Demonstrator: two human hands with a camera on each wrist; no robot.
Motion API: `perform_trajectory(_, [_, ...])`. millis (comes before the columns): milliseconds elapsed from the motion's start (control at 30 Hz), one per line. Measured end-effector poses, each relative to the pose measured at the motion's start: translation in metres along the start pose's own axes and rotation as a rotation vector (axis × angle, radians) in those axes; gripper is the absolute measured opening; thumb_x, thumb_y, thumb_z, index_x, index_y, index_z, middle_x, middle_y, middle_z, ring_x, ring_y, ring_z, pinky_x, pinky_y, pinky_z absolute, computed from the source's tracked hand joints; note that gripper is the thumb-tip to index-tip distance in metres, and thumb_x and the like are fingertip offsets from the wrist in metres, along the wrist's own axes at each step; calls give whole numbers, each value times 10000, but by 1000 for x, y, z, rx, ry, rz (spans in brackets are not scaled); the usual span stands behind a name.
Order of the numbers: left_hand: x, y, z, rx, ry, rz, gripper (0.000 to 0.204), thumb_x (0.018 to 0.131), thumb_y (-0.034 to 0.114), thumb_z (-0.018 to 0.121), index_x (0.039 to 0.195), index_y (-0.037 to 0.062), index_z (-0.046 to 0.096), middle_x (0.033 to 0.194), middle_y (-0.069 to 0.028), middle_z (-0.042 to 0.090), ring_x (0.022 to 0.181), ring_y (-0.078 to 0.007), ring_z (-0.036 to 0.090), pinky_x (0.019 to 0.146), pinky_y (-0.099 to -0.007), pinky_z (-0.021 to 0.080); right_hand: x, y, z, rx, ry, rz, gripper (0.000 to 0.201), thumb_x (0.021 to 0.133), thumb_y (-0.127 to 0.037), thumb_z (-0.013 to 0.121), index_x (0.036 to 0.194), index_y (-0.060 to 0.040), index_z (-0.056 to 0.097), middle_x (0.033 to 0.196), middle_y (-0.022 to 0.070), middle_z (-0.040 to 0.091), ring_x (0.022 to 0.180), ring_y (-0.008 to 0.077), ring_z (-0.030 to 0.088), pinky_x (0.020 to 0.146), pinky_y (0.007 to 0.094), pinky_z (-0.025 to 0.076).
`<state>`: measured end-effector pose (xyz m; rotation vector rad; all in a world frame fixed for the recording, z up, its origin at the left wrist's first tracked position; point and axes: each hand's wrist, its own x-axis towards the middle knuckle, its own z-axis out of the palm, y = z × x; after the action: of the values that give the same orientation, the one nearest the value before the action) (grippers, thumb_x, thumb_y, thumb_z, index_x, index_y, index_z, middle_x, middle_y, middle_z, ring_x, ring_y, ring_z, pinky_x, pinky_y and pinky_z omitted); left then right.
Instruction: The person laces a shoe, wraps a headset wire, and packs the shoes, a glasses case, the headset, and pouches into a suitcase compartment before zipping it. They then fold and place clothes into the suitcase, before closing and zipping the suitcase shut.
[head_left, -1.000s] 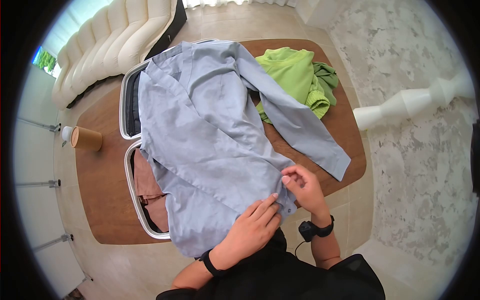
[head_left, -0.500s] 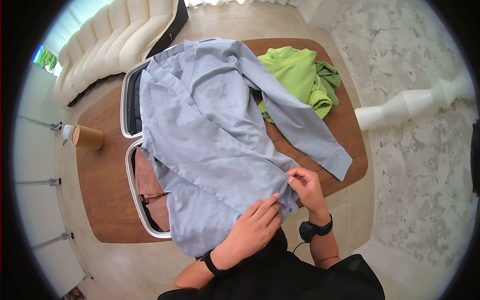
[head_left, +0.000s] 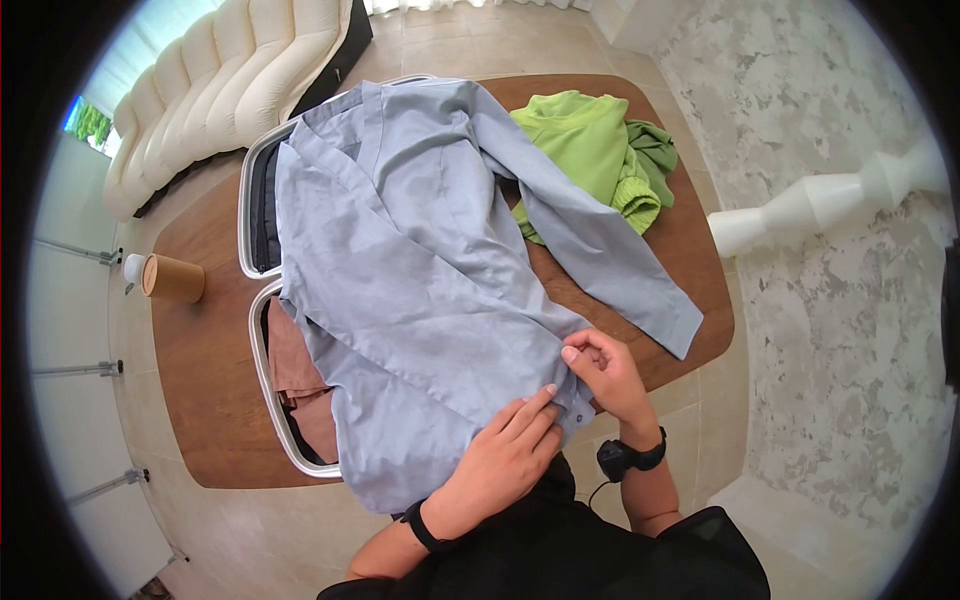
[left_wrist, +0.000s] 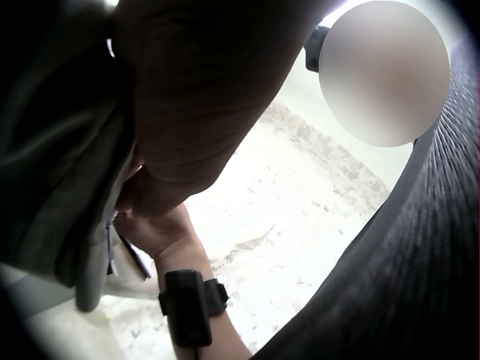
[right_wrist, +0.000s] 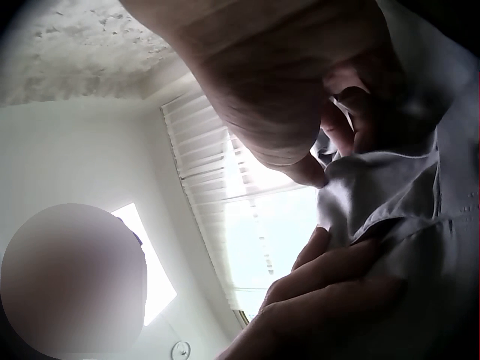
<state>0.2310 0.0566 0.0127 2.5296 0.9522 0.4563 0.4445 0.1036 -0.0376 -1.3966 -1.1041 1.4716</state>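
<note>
A light blue-grey button shirt (head_left: pixel 410 270) is spread over the open suitcase (head_left: pixel 258 350), one sleeve stretched to the right across the table. Near the shirt's lower corner my right hand (head_left: pixel 608 380) pinches the cloth between thumb and fingers; the right wrist view shows the fabric (right_wrist: pixel 375 180) bunched there. My left hand (head_left: pixel 508 455) rests on the shirt just beside it, fingers fairly straight, thumb hidden from the head view. A small dark button (head_left: pixel 579 419) shows on the shirt edge between the hands and my body. The left wrist view is mostly dark.
Folded pinkish-brown clothing (head_left: pixel 295 350) lies in the near suitcase half. A bright green garment (head_left: pixel 580 150) and a darker green one (head_left: pixel 652 160) lie at the table's far right. A brown cylinder (head_left: pixel 173 277) stands on the wooden table (head_left: pixel 200 400) at left.
Both hands stay at the shirt's lower corner. The right thumb and fingers shift only slightly on the cloth; the shirt lies as before.
</note>
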Motion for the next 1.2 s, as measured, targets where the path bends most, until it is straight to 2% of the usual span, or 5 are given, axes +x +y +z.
perform_trajectory(733, [0, 0, 0, 10, 2, 7, 249, 881, 170, 728, 1097, 54, 682, 1292, -97, 632, 1414, -283, 505, 1122, -420, 430, -32, -6, -42, -151, 200, -28, 110, 993, -105, 711, 934, -13, 721, 774, -81, 605, 671, -14, 468, 590, 185, 364])
perform_trajectory(933, [-1, 0, 0, 12, 2, 6, 258, 876, 169, 734, 1101, 53, 686, 1290, -95, 633, 1414, -281, 505, 1120, -418, 431, -63, -24, -74, -516, 162, 11, 97, 885, -92, 802, 895, -15, 743, 730, -29, 616, 618, 54, 493, 568, 250, 380])
perform_trajectory(1000, [-1, 0, 1, 13, 3, 6, 261, 875, 171, 735, 1103, 53, 687, 1291, -95, 633, 1414, -281, 505, 1120, -418, 431, -77, -29, -83, -797, -37, 83, 105, 847, -95, 821, 866, -24, 745, 733, 19, 657, 603, 77, 533, 580, 256, 427])
perform_trajectory(1100, [-1, -1, 1, 19, -2, 9, 269, 873, 173, 738, 1108, 52, 687, 1295, -97, 631, 1416, -282, 503, 1117, -418, 432, -103, -17, -94, -657, -208, 158, 92, 833, -78, 803, 861, -16, 741, 733, 63, 657, 607, 127, 570, 579, 292, 452])
perform_trajectory(1200, [-1, 0, 2, 11, -9, 15, 277, 868, 172, 743, 1111, 51, 686, 1298, -100, 628, 1422, -287, 495, 1109, -418, 434, -119, -9, -109, -1016, -53, 221, 80, 864, -85, 748, 904, -16, 746, 732, 100, 676, 637, 205, 635, 620, 349, 501])
